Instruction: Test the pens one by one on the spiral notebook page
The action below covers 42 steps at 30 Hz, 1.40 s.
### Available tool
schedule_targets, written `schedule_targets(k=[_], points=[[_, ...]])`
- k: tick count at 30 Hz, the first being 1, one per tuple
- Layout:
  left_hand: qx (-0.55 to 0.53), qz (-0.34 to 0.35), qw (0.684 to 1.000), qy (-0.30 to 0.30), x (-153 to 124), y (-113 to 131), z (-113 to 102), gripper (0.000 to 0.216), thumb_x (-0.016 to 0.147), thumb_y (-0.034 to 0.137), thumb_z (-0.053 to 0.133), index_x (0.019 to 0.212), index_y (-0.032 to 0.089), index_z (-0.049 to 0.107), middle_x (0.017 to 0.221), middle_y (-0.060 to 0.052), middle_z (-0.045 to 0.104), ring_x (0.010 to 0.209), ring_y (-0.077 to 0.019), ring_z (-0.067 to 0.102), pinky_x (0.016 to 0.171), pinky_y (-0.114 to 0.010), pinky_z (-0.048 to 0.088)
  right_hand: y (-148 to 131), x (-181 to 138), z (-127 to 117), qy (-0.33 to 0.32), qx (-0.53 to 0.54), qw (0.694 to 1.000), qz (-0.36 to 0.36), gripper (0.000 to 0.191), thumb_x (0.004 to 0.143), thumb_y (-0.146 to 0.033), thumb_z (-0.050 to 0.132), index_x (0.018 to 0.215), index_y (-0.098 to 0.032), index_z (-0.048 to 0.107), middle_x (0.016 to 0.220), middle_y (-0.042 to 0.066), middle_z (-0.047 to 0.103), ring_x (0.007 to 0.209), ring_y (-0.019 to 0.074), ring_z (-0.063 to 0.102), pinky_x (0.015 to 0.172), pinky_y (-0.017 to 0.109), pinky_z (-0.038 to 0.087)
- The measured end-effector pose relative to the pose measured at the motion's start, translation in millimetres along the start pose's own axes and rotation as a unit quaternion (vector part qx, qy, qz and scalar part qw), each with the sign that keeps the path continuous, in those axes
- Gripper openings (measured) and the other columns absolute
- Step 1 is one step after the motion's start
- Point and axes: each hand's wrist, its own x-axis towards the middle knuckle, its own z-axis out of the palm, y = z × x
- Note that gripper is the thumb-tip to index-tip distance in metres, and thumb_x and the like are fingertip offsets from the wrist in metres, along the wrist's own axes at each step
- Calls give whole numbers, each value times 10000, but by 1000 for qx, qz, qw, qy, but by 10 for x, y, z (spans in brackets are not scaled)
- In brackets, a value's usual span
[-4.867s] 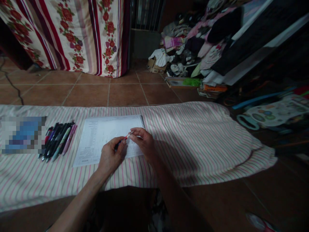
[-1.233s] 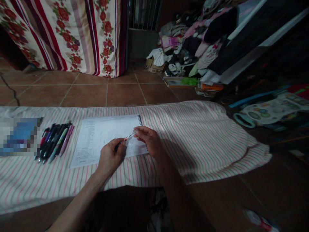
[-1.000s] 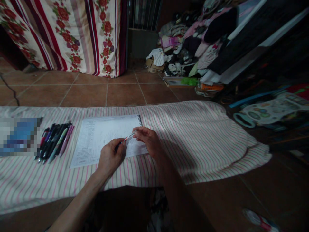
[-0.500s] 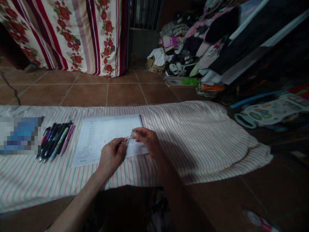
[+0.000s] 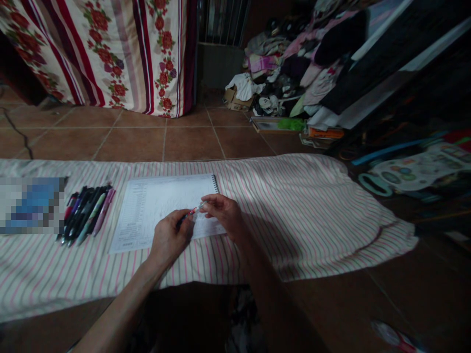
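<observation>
My left hand (image 5: 172,230) is closed around the dark body of a pen (image 5: 193,211), which has a red part and a clear end. At that clear end, the fingertips of my right hand (image 5: 223,212) are pinched together on the pen. Both hands are over a spiral notebook (image 5: 147,211) with printed sheets, its coil at the upper right corner. To the left lies a bunch of several pens (image 5: 86,213), dark, green and pink, side by side.
A striped cloth (image 5: 294,211) covers the low surface under everything. At the left edge is a pixelated blue and white item (image 5: 33,206). Beyond are a floral curtain (image 5: 121,54), a heap of clothes (image 5: 290,73) and a cardboard box (image 5: 237,100). A bottle (image 5: 395,337) lies on the tiled floor at lower right.
The view has shifted very slightly. Both hands keep the same hold on the pen, with no clear movement.
</observation>
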Motion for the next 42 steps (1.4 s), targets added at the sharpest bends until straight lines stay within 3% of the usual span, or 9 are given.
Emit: schedule_targets(k=[23, 42], points=[[43, 33, 999, 4, -2, -21, -10, 297, 855, 345, 437, 956, 181, 663, 896, -69, 710, 791, -198, 652, 716, -316, 493, 164, 51, -44, -34, -49, 998, -35, 165, 668, -302, 656, 790, -193, 634, 637, -16, 662, 630, 128, 650, 562, 231, 499], [74, 84, 994, 9, -17, -45, 1, 265, 863, 300, 447, 951, 173, 662, 848, -62, 695, 756, -185, 643, 685, -299, 490, 190, 37, -80, -46, -169, 981, -81, 140, 741, -324, 599, 726, -187, 576, 568, -24, 596, 528, 101, 567, 529, 217, 439]])
